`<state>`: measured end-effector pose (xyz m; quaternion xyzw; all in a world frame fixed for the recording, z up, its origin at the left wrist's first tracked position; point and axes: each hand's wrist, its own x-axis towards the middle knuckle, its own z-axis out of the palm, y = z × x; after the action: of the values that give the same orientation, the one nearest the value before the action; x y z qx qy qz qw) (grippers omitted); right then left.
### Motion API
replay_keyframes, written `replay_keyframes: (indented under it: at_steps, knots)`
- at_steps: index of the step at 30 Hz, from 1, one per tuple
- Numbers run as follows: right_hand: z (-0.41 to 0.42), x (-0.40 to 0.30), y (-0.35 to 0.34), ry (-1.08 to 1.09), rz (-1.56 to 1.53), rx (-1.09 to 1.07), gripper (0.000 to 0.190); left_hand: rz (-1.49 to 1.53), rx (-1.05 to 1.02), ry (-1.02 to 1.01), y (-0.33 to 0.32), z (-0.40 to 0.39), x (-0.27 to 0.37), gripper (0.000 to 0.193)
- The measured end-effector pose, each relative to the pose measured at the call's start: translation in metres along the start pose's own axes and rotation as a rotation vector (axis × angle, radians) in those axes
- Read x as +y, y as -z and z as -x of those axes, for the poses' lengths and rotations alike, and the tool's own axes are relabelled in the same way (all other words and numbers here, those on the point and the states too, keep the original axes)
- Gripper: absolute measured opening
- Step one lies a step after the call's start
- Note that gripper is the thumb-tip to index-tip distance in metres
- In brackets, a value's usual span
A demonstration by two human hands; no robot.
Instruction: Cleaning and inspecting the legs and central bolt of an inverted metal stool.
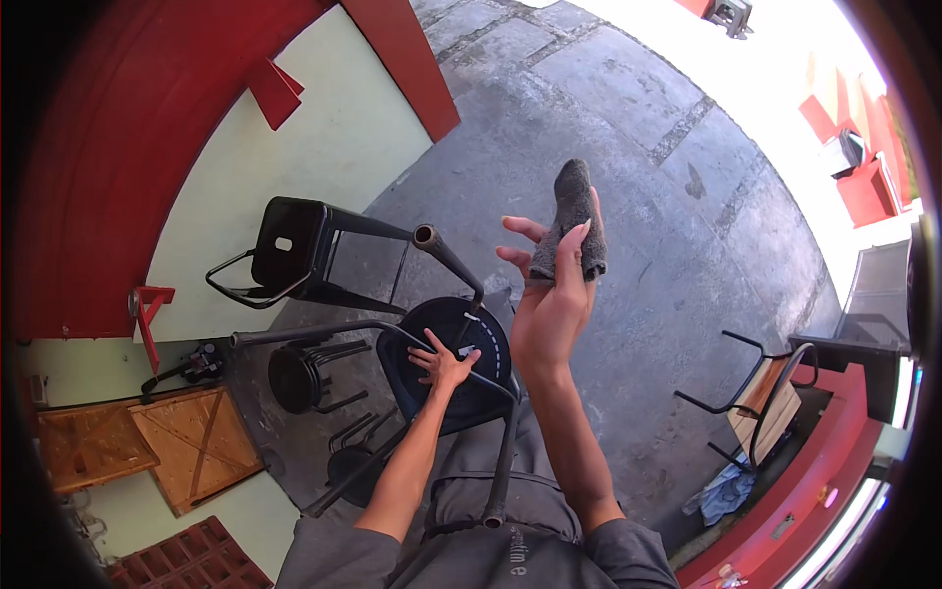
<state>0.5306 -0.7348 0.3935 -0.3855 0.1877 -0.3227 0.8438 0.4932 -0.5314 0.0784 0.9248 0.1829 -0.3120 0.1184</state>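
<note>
An upturned chair with a black seat (441, 401) and dark metal tube legs (508, 456) stands right before me, its legs reaching up towards the camera. My left hand (445, 362) rests on it with fingers spread, across a tube and over the underside of the seat. Above the floor, ahead of the chair, my right hand (556, 294) holds a folded grey cloth (574, 213). The thumb lies across the cloth, and two fingers stick out to the left. Pale marks in a curved row show on the chair's underside.
A tall black metal stool (291, 239) with a footring lies left of the chair. Round black stools (294, 379) are nearby. Wooden panels (199, 449) lean by the left wall. On the right, a wood-seated chair (765, 397) lies near a blue cloth (725, 493) and red ledge (795, 508).
</note>
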Motion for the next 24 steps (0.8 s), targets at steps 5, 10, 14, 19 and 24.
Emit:
replay_keyframes:
  at_steps: [5, 10, 14, 19, 24]
  knots:
    - [0.046, 0.095, 0.01, -0.225, 0.327, -0.138, 0.068, -0.126, 0.008, -0.001, -0.009, -0.002, 0.001, 0.126]
    - [0.06, 0.121, -0.026, -0.117, 0.561, -0.177, 0.081, 0.031, 0.281, -0.503, -0.02, -0.008, -0.031, 0.132]
    - [0.055, 0.097, -0.063, 0.064, 0.571, -0.163, 0.083, -0.05, 0.02, -0.182, -0.005, -0.005, -0.005, 0.143]
    - [0.048, 0.029, -0.067, 0.172, 0.216, -0.315, 0.071, -0.04, 0.111, -0.212, -0.006, -0.011, -0.018, 0.142]
    - [0.019, 0.027, -0.029, 0.041, -0.01, 0.01, 0.062, -0.056, 0.08, -0.049, -0.019, -0.02, -0.014, 0.14]
